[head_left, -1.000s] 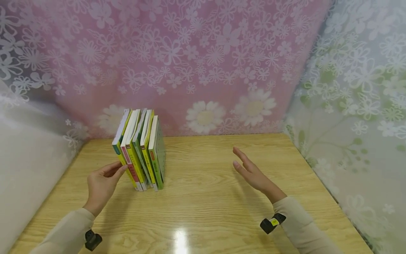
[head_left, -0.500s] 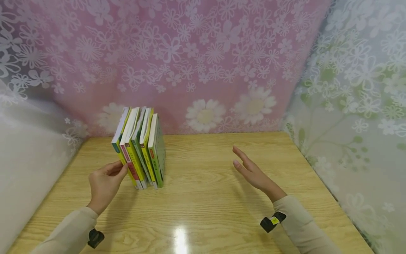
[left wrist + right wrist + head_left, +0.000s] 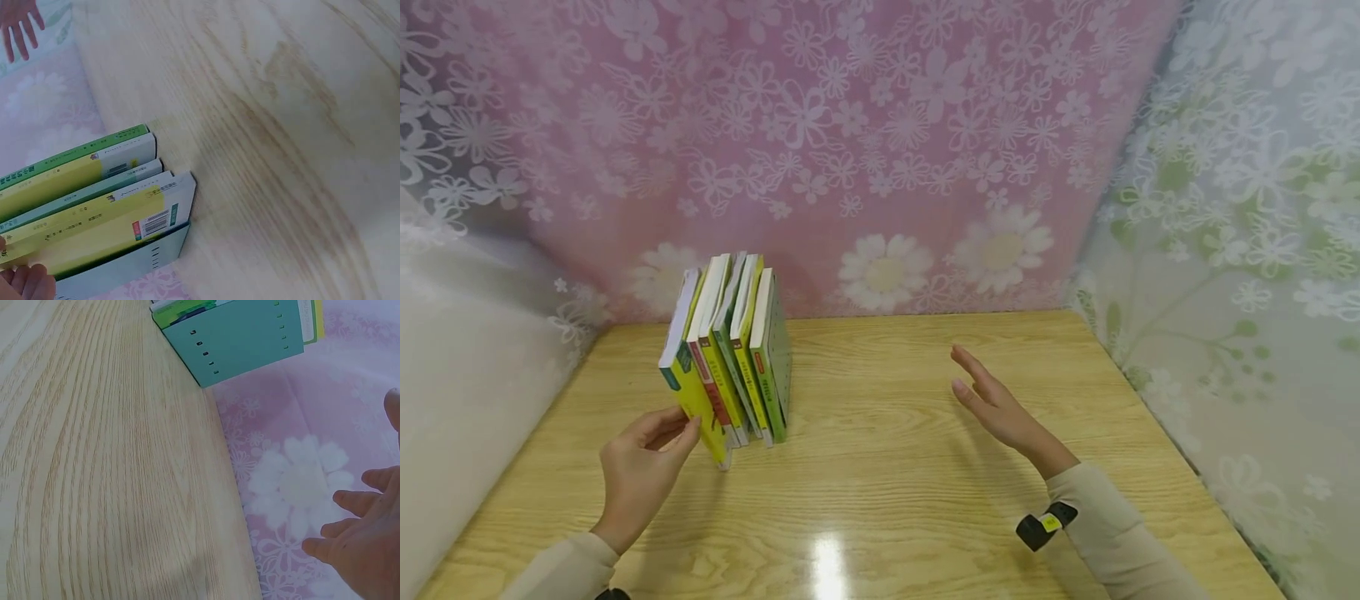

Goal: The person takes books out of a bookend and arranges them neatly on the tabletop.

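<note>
My left hand [image 3: 643,475] pinches the spine of a yellow book [image 3: 700,408] with a teal corner. That book stands upright and sticks out toward me at the left end of a row of several books [image 3: 722,375]. In the left wrist view, my fingertips [image 3: 37,284] touch the yellow book near its spine, and a barcode shows at the spine's lower end. My right hand [image 3: 1000,412] hangs in the air over the right half of the table, fingers straight, holding nothing.
A teal slotted bookend panel [image 3: 244,344] stands against the row's right end. Another pale slotted panel [image 3: 144,262] is beside the yellow book in the left wrist view. Behind the wooden table [image 3: 880,467] hangs a pink floral cloth [image 3: 880,167]; pale floral cloth [image 3: 1247,250] lines the right.
My left hand has drawn the leftmost yellow book toward me, out past the other spines. My right hand stays where it was.
</note>
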Demonstrator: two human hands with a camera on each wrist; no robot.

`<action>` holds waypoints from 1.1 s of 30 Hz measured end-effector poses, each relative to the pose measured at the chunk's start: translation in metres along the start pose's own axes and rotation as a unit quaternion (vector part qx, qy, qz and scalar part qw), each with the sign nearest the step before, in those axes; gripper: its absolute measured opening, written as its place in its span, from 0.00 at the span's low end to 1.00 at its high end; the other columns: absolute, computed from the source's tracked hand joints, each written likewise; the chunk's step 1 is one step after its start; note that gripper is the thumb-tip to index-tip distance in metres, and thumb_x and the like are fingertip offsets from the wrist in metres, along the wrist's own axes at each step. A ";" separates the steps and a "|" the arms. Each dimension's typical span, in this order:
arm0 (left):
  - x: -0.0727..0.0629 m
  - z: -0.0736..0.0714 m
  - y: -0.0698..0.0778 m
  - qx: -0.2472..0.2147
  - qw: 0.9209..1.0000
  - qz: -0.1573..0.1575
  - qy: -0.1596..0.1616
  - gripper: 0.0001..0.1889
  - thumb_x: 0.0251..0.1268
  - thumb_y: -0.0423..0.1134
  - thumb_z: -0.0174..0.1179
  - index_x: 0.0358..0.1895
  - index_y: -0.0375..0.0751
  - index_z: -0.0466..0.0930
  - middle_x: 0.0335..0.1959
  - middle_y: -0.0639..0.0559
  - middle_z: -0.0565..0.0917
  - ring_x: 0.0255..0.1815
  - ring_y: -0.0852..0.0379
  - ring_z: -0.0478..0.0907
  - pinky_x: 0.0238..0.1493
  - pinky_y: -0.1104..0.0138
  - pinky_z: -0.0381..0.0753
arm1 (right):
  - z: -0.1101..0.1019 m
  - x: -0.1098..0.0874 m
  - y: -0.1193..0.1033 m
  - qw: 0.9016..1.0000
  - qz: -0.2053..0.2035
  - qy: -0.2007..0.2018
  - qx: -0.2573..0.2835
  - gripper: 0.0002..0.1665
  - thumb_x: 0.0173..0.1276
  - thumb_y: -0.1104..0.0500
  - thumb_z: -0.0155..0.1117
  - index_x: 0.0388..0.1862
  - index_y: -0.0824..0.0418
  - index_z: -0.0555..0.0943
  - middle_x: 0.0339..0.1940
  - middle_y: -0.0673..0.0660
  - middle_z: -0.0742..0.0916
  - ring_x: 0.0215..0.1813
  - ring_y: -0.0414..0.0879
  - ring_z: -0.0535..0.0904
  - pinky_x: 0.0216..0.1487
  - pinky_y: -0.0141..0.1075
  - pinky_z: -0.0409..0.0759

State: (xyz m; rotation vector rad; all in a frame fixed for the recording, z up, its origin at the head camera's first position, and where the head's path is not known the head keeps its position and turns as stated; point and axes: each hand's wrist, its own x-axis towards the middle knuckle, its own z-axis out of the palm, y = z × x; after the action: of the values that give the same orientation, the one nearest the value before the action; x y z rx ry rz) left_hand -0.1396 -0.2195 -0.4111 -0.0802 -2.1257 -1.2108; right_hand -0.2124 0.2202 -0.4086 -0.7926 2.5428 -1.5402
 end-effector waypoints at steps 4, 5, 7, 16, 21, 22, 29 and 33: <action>-0.001 0.003 -0.002 -0.005 1.000 -0.016 -0.018 0.16 0.52 0.27 0.70 0.46 0.27 0.84 0.40 0.36 0.86 0.37 0.82 0.78 0.38 0.83 0.78 | 0.001 0.002 0.000 1.000 -0.013 0.006 0.001 0.35 0.79 0.56 0.44 0.79 0.57 0.45 0.78 0.62 0.54 0.77 0.61 0.44 0.70 0.66 0.47; 0.000 0.004 -0.003 -0.004 1.000 -0.022 -0.022 0.17 0.53 0.28 0.70 0.48 0.27 0.83 0.41 0.36 0.86 0.37 0.82 0.77 0.38 0.83 0.77 | 0.002 0.003 0.000 1.000 -0.015 0.006 0.001 0.35 0.79 0.56 0.45 0.79 0.58 0.46 0.78 0.61 0.54 0.78 0.60 0.44 0.70 0.65 0.47; 0.002 0.008 -0.004 0.004 0.999 -0.031 -0.030 0.18 0.54 0.31 0.70 0.49 0.28 0.83 0.42 0.37 0.86 0.37 0.83 0.76 0.38 0.84 0.77 | 0.003 0.003 0.000 1.000 -0.015 0.006 0.003 0.35 0.78 0.56 0.47 0.78 0.58 0.48 0.78 0.60 0.55 0.78 0.59 0.45 0.71 0.64 0.48; 0.010 0.020 -0.007 -0.005 0.998 -0.057 -0.028 0.16 0.56 0.33 0.70 0.48 0.29 0.83 0.43 0.37 0.86 0.38 0.85 0.75 0.37 0.85 0.75 | 0.008 0.002 0.004 1.000 -0.021 0.011 0.017 0.33 0.76 0.58 0.51 0.76 0.60 0.55 0.76 0.60 0.61 0.77 0.58 0.51 0.72 0.59 0.51; 0.010 0.020 -0.006 -0.019 0.996 -0.081 -0.024 0.15 0.60 0.33 0.67 0.48 0.27 0.83 0.42 0.34 0.85 0.35 0.85 0.76 0.35 0.85 0.76 | 0.010 0.001 0.007 1.000 -0.012 0.012 0.022 0.32 0.76 0.57 0.51 0.76 0.59 0.58 0.75 0.60 0.62 0.76 0.58 0.54 0.71 0.58 0.53; 0.009 0.020 -0.005 -0.024 0.996 -0.086 -0.024 0.15 0.60 0.33 0.66 0.48 0.27 0.83 0.42 0.34 0.85 0.34 0.84 0.76 0.34 0.84 0.77 | 0.011 0.001 0.007 1.000 -0.010 0.010 0.024 0.32 0.77 0.57 0.51 0.75 0.59 0.58 0.75 0.60 0.62 0.76 0.59 0.54 0.71 0.58 0.54; 0.006 0.017 -0.006 -0.033 0.994 -0.096 -0.028 0.16 0.59 0.35 0.67 0.48 0.27 0.83 0.42 0.35 0.85 0.34 0.82 0.78 0.32 0.81 0.79 | 0.010 -0.001 0.006 1.000 -0.007 0.006 0.022 0.32 0.77 0.57 0.51 0.75 0.62 0.58 0.75 0.64 0.62 0.75 0.59 0.55 0.71 0.57 0.54; 0.002 0.011 -0.003 -0.029 0.993 -0.110 -0.028 0.15 0.59 0.33 0.67 0.47 0.26 0.83 0.41 0.34 0.85 0.31 0.81 0.79 0.30 0.81 0.79 | 0.010 -0.002 0.006 1.000 -0.008 0.006 0.022 0.31 0.76 0.57 0.51 0.75 0.61 0.58 0.75 0.63 0.63 0.75 0.58 0.55 0.72 0.56 0.54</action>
State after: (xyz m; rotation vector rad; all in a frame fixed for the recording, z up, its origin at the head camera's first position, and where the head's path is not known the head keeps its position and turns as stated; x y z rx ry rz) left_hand -0.1480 -0.2127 -0.4162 0.0980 -2.1934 -1.4118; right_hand -0.2101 0.2149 -0.4193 -0.8035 2.5073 -1.6055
